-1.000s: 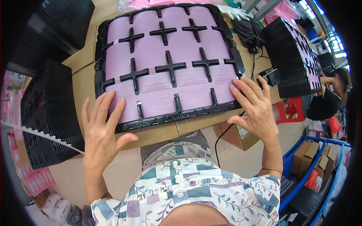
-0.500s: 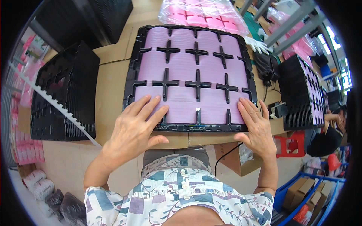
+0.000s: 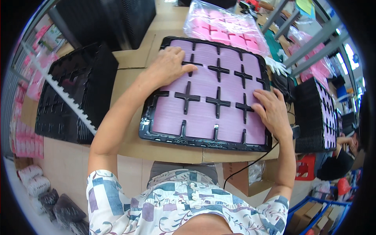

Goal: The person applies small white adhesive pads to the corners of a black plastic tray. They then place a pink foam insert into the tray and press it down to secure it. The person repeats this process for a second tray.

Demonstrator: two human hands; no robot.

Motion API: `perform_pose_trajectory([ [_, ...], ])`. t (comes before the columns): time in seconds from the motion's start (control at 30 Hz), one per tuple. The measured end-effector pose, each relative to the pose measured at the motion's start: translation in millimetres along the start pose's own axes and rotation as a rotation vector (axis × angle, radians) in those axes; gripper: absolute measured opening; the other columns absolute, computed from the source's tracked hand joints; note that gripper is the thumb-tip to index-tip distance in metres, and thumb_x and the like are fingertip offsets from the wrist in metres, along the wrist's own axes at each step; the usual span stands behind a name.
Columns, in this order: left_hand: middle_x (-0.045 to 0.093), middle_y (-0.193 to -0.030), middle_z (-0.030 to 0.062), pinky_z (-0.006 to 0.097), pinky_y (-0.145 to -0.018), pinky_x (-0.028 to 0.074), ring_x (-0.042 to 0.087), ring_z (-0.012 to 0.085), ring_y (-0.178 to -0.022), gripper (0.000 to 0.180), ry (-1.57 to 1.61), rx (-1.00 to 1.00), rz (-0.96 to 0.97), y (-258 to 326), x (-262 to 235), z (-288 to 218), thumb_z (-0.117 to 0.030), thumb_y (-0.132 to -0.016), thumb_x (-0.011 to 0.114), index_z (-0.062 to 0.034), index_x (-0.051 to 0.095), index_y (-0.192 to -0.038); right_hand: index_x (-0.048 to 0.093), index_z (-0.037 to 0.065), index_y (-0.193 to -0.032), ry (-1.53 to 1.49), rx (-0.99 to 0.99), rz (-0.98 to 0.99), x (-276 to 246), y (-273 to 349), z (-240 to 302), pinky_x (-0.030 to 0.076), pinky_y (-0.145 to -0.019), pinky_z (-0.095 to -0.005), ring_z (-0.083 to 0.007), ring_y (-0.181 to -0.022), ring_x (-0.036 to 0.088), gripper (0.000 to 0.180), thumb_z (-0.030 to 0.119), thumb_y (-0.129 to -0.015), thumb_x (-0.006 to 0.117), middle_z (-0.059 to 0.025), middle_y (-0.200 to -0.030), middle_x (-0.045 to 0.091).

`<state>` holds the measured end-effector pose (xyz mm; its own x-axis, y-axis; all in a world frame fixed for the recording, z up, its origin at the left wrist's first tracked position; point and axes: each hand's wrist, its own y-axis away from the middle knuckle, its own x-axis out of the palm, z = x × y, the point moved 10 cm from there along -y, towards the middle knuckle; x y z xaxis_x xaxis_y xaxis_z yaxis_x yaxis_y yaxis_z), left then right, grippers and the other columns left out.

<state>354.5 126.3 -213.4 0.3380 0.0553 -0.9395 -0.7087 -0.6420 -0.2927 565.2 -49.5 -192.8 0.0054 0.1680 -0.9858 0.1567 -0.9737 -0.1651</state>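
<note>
A black plastic tray (image 3: 219, 146) with cross-shaped dividers lies before me on the cardboard-covered table (image 3: 129, 145). Thin lilac sheets (image 3: 201, 83) that look like foam fill it, running under the crosses. My left hand (image 3: 166, 64) rests on its far left part, palm down, thumb stretched out over the lilac surface. At the right edge, my right hand (image 3: 274, 111) lies with fingers and thumb apart, touching the rim and the sheets beside it. Neither hand is wrapped round anything.
Stacks of black trays stand to the left (image 3: 78, 94), at the far left (image 3: 103, 23) and to the right (image 3: 315, 117). Beyond the tray lies a plastic-wrapped pink tray (image 3: 225, 29). White gloves (image 3: 277, 65) and a black cable (image 3: 250, 162) are nearby. A person (image 3: 338, 158) sits at right.
My left hand has slid from the near left corner to the far left part of the tray. My right hand has shifted slightly farther along the right edge. The tray appears slightly turned.
</note>
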Motion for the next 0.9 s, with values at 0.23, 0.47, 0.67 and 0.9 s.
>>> perform_pose_trajectory([
  [0.23,0.059,-0.122,0.0203,0.045,-0.101,0.042,0.052,0.0366,-0.117,0.061,-0.058,-0.001,-0.005,-9,3,7,-0.048,-0.092,0.059,0.0067,0.059,-0.119,0.064,0.007,-0.117,0.158,-0.032,-0.300,-7,-67,-38,0.034,-0.109,-0.0464,-0.0258,-0.123,0.055,0.036,0.035,-0.096,0.056,-0.0114,-0.126,0.064],
  [0.47,0.057,-0.131,0.0183,0.045,-0.106,0.037,0.049,0.0338,-0.124,0.065,-0.156,0.037,-0.051,-7,5,6,-0.051,-0.093,0.056,0.0034,0.057,-0.128,0.056,0.009,-0.137,0.285,0.102,-0.113,39,-82,-73,0.022,-0.116,-0.0490,-0.0259,-0.137,0.042,0.062,0.056,-0.099,0.039,-0.0076,-0.142,0.055],
  [0.67,0.057,-0.135,0.0143,0.048,-0.109,0.027,0.050,0.0290,-0.125,0.057,-0.272,0.029,-0.140,2,2,4,-0.050,-0.095,0.052,-0.0035,0.059,-0.129,0.056,0.009,-0.137,-0.091,0.126,-0.096,46,-80,-97,0.019,-0.117,-0.0491,-0.0262,-0.142,0.036,0.056,0.049,-0.102,0.038,-0.0074,-0.145,0.052],
  [0.9,0.060,-0.133,0.0105,0.049,-0.109,0.026,0.051,0.0270,-0.124,0.042,-0.231,0.025,-0.139,0,2,11,-0.036,-0.099,0.048,-0.0061,0.062,-0.125,0.063,0.007,-0.126,0.101,0.007,-0.175,34,-84,-98,0.029,-0.112,-0.0472,-0.0279,-0.131,0.047,0.042,0.035,-0.097,0.052,-0.0086,-0.136,0.059],
])
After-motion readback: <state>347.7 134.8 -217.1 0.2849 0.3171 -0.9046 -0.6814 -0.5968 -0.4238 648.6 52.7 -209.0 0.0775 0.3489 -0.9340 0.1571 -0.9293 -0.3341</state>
